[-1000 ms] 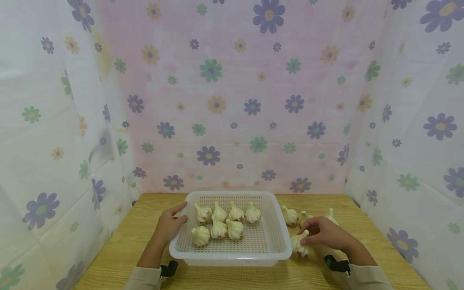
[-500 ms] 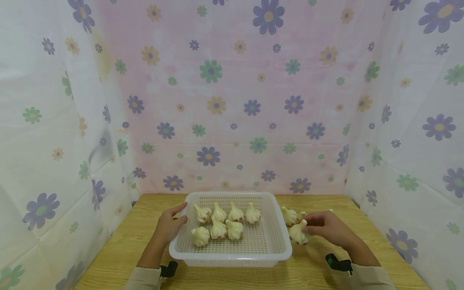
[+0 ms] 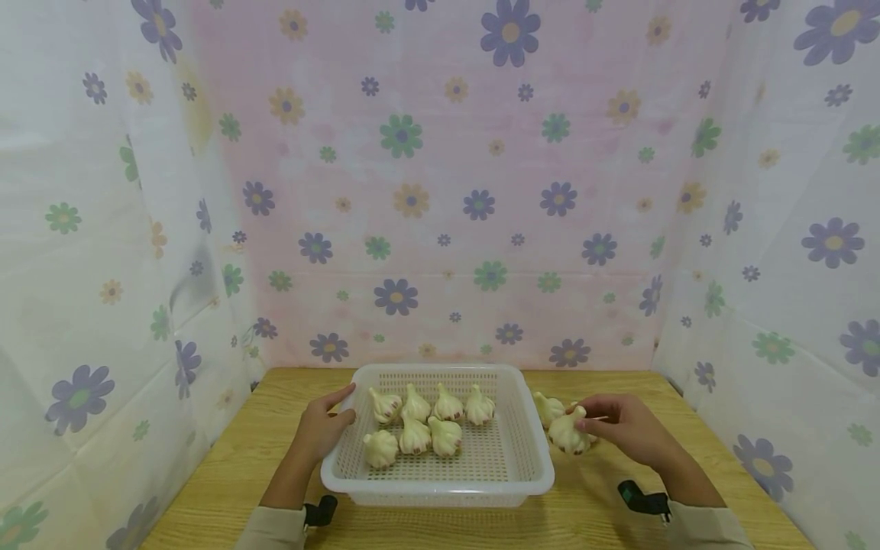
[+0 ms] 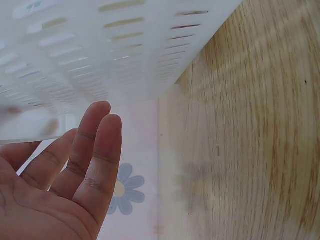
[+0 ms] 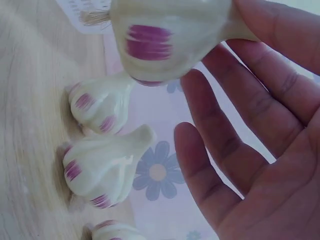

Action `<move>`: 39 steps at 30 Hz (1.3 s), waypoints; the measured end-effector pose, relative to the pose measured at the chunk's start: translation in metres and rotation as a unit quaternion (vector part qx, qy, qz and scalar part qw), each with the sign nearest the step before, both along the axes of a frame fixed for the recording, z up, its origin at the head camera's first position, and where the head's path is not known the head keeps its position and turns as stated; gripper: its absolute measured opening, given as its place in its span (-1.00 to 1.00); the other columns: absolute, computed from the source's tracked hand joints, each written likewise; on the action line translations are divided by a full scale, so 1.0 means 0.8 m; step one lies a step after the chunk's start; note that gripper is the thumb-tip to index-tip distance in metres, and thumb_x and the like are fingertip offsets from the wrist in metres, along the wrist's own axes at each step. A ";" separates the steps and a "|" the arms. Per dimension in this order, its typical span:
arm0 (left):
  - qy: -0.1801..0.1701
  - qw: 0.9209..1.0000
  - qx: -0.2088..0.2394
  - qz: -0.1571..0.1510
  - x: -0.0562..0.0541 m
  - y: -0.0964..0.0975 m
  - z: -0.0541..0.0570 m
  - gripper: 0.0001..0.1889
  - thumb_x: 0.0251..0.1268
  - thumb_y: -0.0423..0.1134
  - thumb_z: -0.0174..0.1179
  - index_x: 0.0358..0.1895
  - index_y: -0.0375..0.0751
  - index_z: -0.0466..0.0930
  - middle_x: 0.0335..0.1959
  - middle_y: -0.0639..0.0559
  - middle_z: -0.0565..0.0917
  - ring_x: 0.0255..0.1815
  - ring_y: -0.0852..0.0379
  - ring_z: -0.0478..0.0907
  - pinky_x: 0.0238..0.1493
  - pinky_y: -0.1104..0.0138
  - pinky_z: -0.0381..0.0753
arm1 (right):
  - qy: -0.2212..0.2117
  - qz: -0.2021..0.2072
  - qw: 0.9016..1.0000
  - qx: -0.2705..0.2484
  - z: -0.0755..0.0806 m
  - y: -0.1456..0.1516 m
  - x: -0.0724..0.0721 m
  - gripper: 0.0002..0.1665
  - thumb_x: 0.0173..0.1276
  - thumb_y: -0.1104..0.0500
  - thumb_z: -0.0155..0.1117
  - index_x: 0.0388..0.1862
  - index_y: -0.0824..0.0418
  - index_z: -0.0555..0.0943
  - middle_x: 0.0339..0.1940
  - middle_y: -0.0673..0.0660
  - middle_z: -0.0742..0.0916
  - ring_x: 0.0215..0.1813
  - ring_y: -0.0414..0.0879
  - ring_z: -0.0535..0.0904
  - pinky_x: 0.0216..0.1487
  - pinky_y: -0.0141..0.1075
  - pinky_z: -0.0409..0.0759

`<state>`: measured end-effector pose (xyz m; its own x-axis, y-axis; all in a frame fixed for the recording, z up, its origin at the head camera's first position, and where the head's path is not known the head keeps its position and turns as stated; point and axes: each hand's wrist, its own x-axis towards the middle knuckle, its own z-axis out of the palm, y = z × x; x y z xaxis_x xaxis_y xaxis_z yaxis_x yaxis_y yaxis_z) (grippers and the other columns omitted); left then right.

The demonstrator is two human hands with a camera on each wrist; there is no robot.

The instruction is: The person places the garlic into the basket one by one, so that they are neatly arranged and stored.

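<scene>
A white slotted plastic basket (image 3: 440, 486) sits on the wooden table with several garlic bulbs (image 3: 426, 420) inside. My left hand (image 3: 346, 406) rests against the basket's left rim, fingers (image 4: 100, 150) straight beside the basket wall (image 4: 100, 45). My right hand (image 3: 586, 425) pinches one garlic bulb (image 3: 567, 435) by its stem and holds it above the table, just right of the basket's right rim. In the right wrist view this held bulb (image 5: 170, 40) hangs from my upper fingers while the other fingers (image 5: 210, 165) stay loose.
More garlic bulbs lie on the table right of the basket (image 3: 548, 407), and the right wrist view shows them below my hand (image 5: 102, 105) (image 5: 102, 167). Floral cloth walls (image 3: 440, 191) enclose the table on three sides. Bare wood (image 3: 261, 428) lies left of the basket.
My right hand has lifted a garlic bulb off the table near the basket's front right corner and carried it up and back. The left hand and the basket have not moved.
</scene>
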<state>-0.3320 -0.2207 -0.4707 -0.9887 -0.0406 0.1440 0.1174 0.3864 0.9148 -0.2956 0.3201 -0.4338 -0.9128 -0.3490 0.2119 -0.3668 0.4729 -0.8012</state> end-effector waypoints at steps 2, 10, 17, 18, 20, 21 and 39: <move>0.001 1.000 0.001 -0.002 0.000 0.000 0.000 -0.37 0.30 -0.28 0.20 0.49 0.02 0.48 0.43 -0.37 0.49 -0.21 -0.04 0.78 -0.40 0.15 0.78 | 0.012 -0.007 1.000 0.005 0.003 -0.001 0.001 -0.64 0.48 0.04 0.34 0.12 0.21 0.71 0.13 0.27 0.75 -0.03 -0.21 0.76 -0.13 -0.23 0.76; 0.008 1.000 0.001 -0.005 0.002 0.001 0.000 -0.37 0.31 -0.29 0.20 0.49 -0.02 0.48 0.45 -0.38 0.47 -0.17 -0.08 0.78 -0.40 0.15 0.79 | 0.038 -0.043 0.998 0.031 0.011 -0.005 0.005 -0.58 0.45 -0.04 0.36 0.14 0.18 0.72 0.13 0.21 0.77 -0.04 -0.21 0.77 -0.13 -0.28 0.75; 0.006 1.000 -0.002 0.001 0.000 0.003 -0.008 -0.38 0.30 -0.26 0.20 0.48 0.01 0.49 0.42 -0.38 0.50 -0.10 -0.11 0.78 -0.36 0.14 0.78 | 0.041 -0.041 0.997 0.041 0.024 -0.010 0.004 -0.64 0.45 -0.09 0.35 0.10 0.03 0.74 0.09 0.19 0.77 -0.10 -0.12 0.79 -0.25 -0.25 0.73; 0.006 1.000 -0.003 0.002 0.000 0.003 -0.008 -0.38 0.31 -0.26 0.21 0.48 0.02 0.49 0.42 -0.37 0.50 -0.09 -0.11 0.78 -0.35 0.14 0.78 | 0.047 -0.041 0.997 0.046 0.028 -0.012 0.002 -0.64 0.45 -0.09 0.35 0.10 0.04 0.74 0.07 0.17 0.78 -0.10 -0.11 0.78 -0.24 -0.26 0.73; 0.008 1.000 -0.005 0.003 0.000 0.002 -0.006 -0.38 0.31 -0.26 0.21 0.48 0.02 0.49 0.43 -0.36 0.50 -0.09 -0.11 0.78 -0.36 0.15 0.78 | 0.063 -0.040 0.995 0.058 0.035 -0.016 -0.002 -0.65 0.45 -0.08 0.35 0.08 0.05 0.74 0.04 0.12 0.79 -0.09 -0.13 0.77 -0.20 -0.27 0.73; 0.007 1.000 -0.006 0.004 0.001 0.002 -0.005 -0.38 0.31 -0.27 0.21 0.48 0.02 0.49 0.42 -0.37 0.50 -0.09 -0.11 0.78 -0.36 0.15 0.78 | 0.076 -0.039 0.994 0.064 0.039 -0.018 -0.003 -0.67 0.45 -0.08 0.35 0.08 0.03 0.75 0.03 0.10 0.79 -0.07 -0.14 0.76 -0.14 -0.29 0.73; 0.015 1.000 0.000 0.000 0.002 0.002 -0.002 -0.38 0.31 -0.30 0.19 0.49 -0.03 0.49 0.44 -0.37 0.48 -0.09 -0.12 0.78 -0.37 0.14 0.78 | 0.129 -0.022 0.984 0.122 0.081 -0.070 -0.035 -0.58 0.39 -0.18 0.39 0.05 0.03 0.78 -0.05 -0.02 0.82 -0.03 -0.10 0.75 -0.05 -0.22 0.75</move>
